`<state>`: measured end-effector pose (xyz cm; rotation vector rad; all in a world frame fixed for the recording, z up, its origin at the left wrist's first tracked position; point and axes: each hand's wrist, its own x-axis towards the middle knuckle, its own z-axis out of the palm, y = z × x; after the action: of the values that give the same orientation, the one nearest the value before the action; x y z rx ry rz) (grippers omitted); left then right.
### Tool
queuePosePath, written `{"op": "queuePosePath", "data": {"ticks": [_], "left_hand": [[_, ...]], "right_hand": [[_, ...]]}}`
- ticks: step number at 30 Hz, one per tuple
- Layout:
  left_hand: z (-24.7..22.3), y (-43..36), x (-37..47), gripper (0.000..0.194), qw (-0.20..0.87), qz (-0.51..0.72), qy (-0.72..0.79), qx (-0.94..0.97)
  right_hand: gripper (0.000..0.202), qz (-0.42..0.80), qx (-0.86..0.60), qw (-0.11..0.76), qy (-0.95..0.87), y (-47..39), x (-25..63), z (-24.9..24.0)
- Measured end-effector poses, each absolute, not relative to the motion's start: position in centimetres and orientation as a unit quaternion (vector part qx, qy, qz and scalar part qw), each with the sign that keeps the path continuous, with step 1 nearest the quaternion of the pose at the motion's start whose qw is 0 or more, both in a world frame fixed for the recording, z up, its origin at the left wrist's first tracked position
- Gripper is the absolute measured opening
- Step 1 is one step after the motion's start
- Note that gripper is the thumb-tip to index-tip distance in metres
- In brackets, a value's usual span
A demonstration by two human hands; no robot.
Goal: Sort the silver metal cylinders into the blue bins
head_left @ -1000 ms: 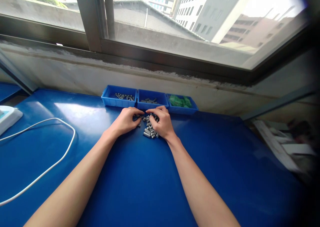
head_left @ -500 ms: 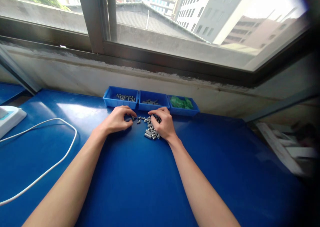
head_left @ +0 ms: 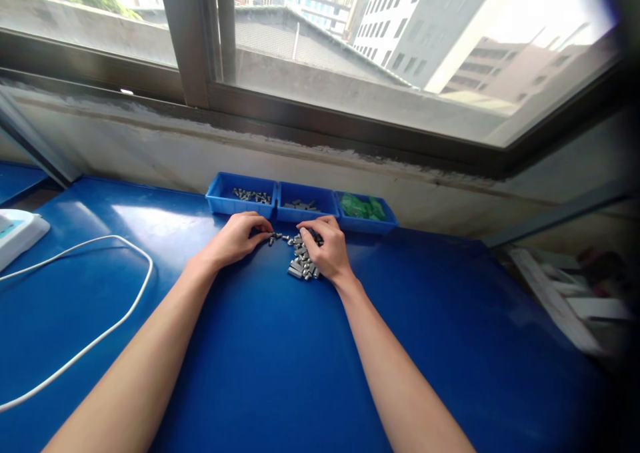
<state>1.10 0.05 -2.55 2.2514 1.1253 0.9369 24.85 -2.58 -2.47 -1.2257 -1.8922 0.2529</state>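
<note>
My left hand [head_left: 244, 238] rests on the blue table, thumb and index finger drawn together at a small metal screw [head_left: 273, 240]. A few other loose screws [head_left: 283, 237] lie between my two hands. My right hand [head_left: 327, 248] is curled over the right side of a pile of metal parts [head_left: 299, 266], screws mixed with grey cylinder-like pieces. Its thumb and fingers are bent in among the parts, and what they grip is hidden.
Three blue bins stand joined behind my hands: a left bin [head_left: 220, 203] with screws, a middle bin [head_left: 305, 192] with grey pieces, a right bin [head_left: 370, 226] with green items. A white cable [head_left: 145, 286] loops on the left beside a white device [head_left: 25, 236]. A window frame [head_left: 300, 110] rises behind.
The thumb and index finger of my left hand have closed together at the screws, which have shifted slightly. My right hand stays nearly still over the pile.
</note>
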Motion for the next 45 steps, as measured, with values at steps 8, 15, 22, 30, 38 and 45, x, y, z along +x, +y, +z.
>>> {"op": "queuePosePath", "data": {"ticks": [8,15,22,30,38,45], "left_hand": [[-2.0,-0.5,1.9,0.018,0.339,0.432,0.402,0.733],[-1.0,-0.7,2.7,0.033,0.462,0.540,0.393,0.584],[-1.8,0.4,2.6,0.041,0.456,0.674,0.374,0.445],[-1.1,-0.5,2.5,0.037,0.423,0.571,0.390,0.585],[-1.9,-0.8,1.6,0.017,0.232,0.364,0.406,0.805],[-2.0,-0.7,1.6,0.013,0.203,0.331,0.394,0.833]], "right_hand": [[0.020,0.104,-0.489,0.423,-0.756,-2.7,24.8,-2.4],[0.019,0.098,-0.479,0.434,-0.757,-2.4,24.9,-2.7],[0.019,0.105,-0.475,0.433,-0.759,-2.4,24.8,-2.7],[0.018,0.099,-0.476,0.432,-0.760,-2.3,24.8,-2.8],[0.017,0.090,-0.482,0.430,-0.758,-2.2,24.9,-2.9],[0.018,0.092,-0.482,0.427,-0.760,-2.3,24.8,-2.8]]}}
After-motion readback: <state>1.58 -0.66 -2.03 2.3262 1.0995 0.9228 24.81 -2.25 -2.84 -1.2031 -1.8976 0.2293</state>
